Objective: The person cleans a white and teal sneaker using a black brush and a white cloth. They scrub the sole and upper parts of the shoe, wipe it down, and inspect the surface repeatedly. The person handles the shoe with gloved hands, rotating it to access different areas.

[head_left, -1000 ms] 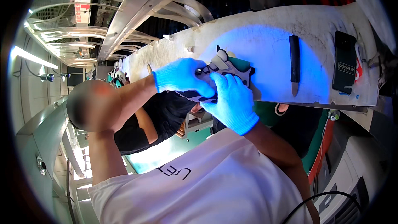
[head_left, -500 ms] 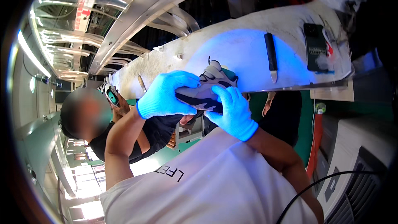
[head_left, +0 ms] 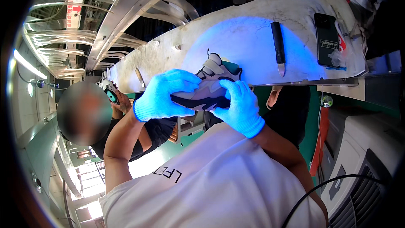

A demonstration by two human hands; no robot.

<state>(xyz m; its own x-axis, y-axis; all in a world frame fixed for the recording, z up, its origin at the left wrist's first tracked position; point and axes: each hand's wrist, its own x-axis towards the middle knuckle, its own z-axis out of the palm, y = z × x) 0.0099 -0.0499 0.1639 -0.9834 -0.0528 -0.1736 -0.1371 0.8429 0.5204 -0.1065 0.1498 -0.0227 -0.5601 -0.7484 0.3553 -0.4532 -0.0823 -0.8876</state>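
Between my gloved hands is a grey sneaker [head_left: 209, 88] with a black-and-pale sole, a strap over the top and a teal lining at the collar. Its side and sole edge face me, and it is held at the near edge of the blue-lit worktable [head_left: 249, 42]. My left hand [head_left: 166, 95] wraps the sneaker's left end, fingers over the top and thumb below. My right hand [head_left: 239, 107] grips the right end, its fingertips pressed on the side near the heel. Both gloves glow bright blue, and the palms are hidden.
A black-handled knife [head_left: 277, 46] and a dark phone [head_left: 327, 40] lie on the table to the right. A small wooden-handled tool [head_left: 139, 77] rests at the left. Beyond it, a co-worker's hand [head_left: 122, 100] holds another shoe [head_left: 110, 91]. A metal rail [head_left: 122, 10] runs above.
The sneaker has turned a little, so more of its side and sole edge shows. Both hands keep their hold, and the left has shifted slightly leftward. The whole view has moved somewhat.
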